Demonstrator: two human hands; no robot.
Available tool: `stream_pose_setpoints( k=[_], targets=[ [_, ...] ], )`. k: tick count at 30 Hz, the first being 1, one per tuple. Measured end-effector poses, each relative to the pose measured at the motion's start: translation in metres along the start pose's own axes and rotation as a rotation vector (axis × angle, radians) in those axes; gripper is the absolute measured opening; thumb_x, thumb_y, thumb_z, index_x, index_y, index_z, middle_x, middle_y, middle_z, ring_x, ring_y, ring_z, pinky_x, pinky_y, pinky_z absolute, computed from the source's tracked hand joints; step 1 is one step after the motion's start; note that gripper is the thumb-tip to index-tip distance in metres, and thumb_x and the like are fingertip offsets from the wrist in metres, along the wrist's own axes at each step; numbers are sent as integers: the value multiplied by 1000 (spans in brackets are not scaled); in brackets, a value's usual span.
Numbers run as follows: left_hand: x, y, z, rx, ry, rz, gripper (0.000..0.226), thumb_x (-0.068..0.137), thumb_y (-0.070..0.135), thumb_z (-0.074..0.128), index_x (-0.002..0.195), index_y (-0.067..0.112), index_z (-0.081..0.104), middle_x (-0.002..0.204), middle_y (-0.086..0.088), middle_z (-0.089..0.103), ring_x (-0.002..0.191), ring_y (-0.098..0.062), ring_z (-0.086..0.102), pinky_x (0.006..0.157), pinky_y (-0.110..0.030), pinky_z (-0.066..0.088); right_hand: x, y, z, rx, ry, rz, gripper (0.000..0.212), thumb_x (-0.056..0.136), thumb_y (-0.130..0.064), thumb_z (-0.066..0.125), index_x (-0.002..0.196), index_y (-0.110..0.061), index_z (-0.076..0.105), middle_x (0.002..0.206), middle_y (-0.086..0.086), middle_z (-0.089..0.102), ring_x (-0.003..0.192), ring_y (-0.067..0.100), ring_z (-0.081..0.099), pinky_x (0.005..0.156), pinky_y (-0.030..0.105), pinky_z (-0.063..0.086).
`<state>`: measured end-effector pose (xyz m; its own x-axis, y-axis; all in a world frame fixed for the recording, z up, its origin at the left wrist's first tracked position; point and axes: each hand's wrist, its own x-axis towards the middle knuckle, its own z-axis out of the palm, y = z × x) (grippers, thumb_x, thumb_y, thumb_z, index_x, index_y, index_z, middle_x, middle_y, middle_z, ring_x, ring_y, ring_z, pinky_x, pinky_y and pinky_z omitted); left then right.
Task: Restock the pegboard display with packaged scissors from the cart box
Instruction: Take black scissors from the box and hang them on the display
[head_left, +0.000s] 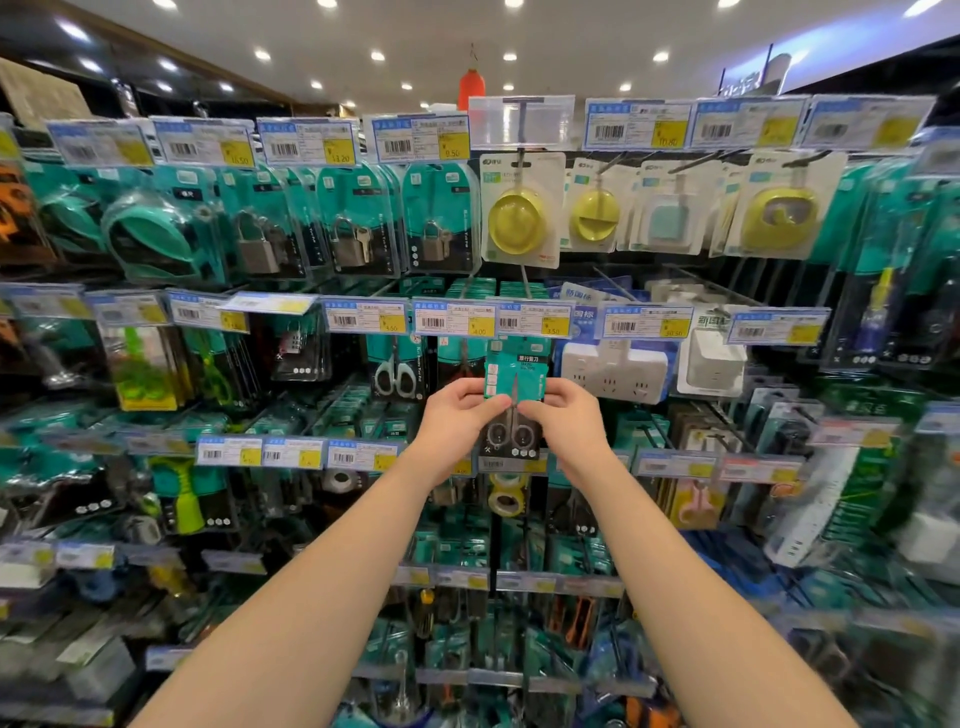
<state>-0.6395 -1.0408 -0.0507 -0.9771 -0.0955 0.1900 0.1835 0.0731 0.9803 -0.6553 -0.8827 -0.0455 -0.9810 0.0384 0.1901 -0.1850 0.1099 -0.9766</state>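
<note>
A teal and black pack of small scissors is held upright in front of the pegboard display, just under a yellow price tag. My left hand pinches its left edge and my right hand pinches its right edge, thumbs on the front. The pack's top sits level with the peg under that tag; whether the hole is on the peg is hidden. Another scissors pack with grey handles hangs to the left. The cart box is out of view.
Padlock packs and yellow hook packs hang in the row above. White power strips hang to the right. Tape rolls and more tool packs fill the rows below. Price tags line every peg row.
</note>
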Motion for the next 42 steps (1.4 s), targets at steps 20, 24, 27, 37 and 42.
stream_pose_setpoints(
  k=[20,24,27,37,42],
  targets=[
    [1,17,5,59,29,46,14,92,30,77,104,29,69,99,6,77,85,-6,71,70,-20,47,8,-16,-20,147,-44,-109,25,92,-3,69,108,-23,74,103,-3,80,98,13,75,82,26,60],
    [2,18,5,41,43,39,25,92,31,77,114,23,70,101,5,78,88,-11,72,71,-21,46,10,-18,-19,177,-49,-84,28,93,-3,70,118,-14,73,104,2,80,94,16,77,76,27,62],
    [3,18,5,45,50,39,29,92,32,78,117,21,69,100,6,78,86,-10,72,70,-22,46,9,-19,-17,187,-42,-72,27,93,-2,69,118,-13,73,103,2,80,94,16,77,74,25,62],
    [1,16,9,62,25,71,10,93,28,76,100,28,69,90,5,76,68,-1,67,58,-10,47,11,-13,-22,212,-21,-71,27,93,-5,70,117,-17,72,105,1,80,99,17,76,89,36,61],
    [3,20,7,58,48,73,19,92,36,77,108,30,69,100,5,76,83,-11,68,71,-21,46,14,-19,-20,212,-41,-76,27,95,-5,68,118,-17,73,105,2,80,99,18,77,92,40,61]
  ],
)
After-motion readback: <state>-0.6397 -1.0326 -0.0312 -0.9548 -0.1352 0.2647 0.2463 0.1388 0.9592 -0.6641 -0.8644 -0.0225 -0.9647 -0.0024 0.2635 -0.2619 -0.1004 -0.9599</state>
